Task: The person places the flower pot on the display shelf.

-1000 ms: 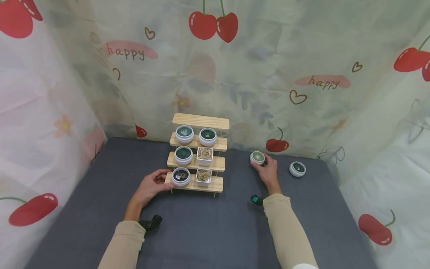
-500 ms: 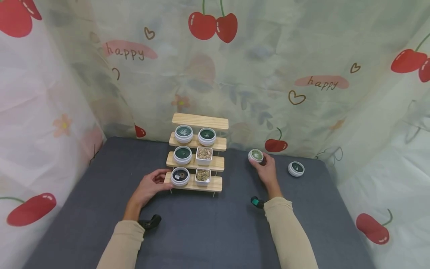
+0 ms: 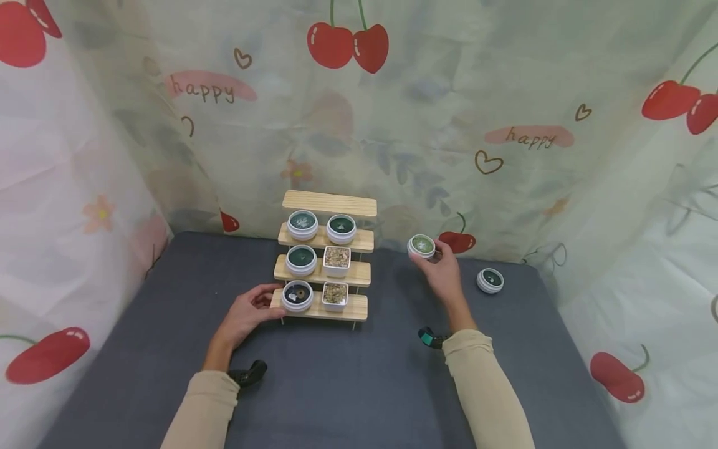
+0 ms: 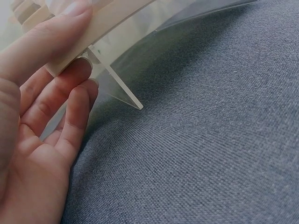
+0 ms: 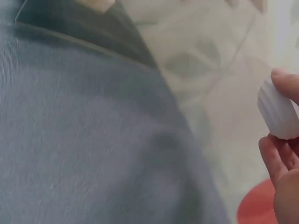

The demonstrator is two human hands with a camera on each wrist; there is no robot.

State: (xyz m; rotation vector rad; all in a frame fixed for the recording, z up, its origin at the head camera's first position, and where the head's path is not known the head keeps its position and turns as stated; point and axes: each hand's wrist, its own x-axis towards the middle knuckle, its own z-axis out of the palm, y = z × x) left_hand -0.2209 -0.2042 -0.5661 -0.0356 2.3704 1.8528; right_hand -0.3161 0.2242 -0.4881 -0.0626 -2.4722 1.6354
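Observation:
A tiered display stand (image 3: 329, 202) with wooden shelves and clear supports stands left of centre in the head view. My left hand (image 3: 247, 313) pinches the left end of its lowest shelf, thumb on top and fingers beneath, as the left wrist view shows close up. In my right hand (image 3: 445, 272), between thumb and fingers, is a small round white jar (image 3: 422, 246) with a pale green top. The jar hangs over the table right of the stand; its ridged white side (image 5: 276, 109) shows in the right wrist view.
Round white jars with dark tops, such as the front one (image 3: 297, 296), and square white cups of granules (image 3: 335, 296) fill the lower shelves. The top shelf is bare. Another round jar (image 3: 490, 281) sits on the grey table (image 3: 336, 386) at right. A printed curtain (image 3: 404, 125) hangs behind.
My right hand has lifted the pale green-topped jar off the table and moved it slightly left. My left hand keeps its grip on the shelf.

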